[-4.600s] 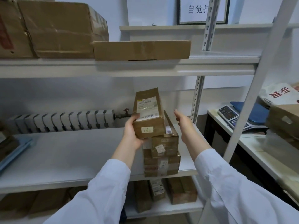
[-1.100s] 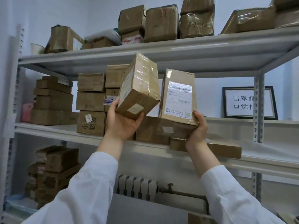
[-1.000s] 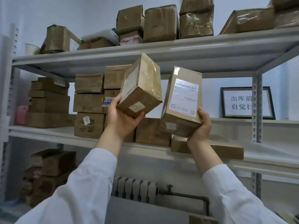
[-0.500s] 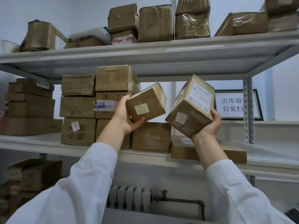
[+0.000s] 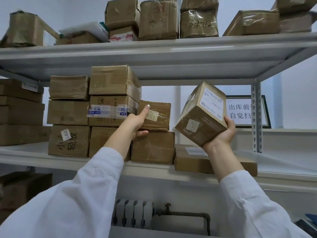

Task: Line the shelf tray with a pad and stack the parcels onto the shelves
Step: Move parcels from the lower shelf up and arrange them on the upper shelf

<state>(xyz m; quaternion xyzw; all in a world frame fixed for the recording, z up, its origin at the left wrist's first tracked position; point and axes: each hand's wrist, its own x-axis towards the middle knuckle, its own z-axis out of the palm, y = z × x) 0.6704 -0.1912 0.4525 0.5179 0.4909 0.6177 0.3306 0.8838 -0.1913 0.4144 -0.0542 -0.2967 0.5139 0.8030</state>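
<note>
While the left hand (image 5: pixel 137 121) seats a small parcel (image 5: pixel 159 117) on the middle shelf (image 5: pixel 25 152), the right hand (image 5: pixel 223 134) holds a second parcel (image 5: pixel 202 117) in the air.

The small parcel lies flat on a lower box (image 5: pixel 152 148), touching the stack of boxes (image 5: pixel 111 100) to its left, apparently to fill that gap. The left thumb lies under its front edge and a finger presses its face, so the grip is closed on it. The second parcel is tilted corner-down and cupped from beneath with fingers curled round it, above a flat box (image 5: pixel 214 162), presumably next to go. The small parcel's sticker ends in "181". A bottom box (image 5: pixel 68 141) bears "小心轻放" and a tag "K.4545". A framed sign (image 5: pixel 240 110) shows "出库前" and "自觉扫". The second parcel's white label is too small to read.
</note>
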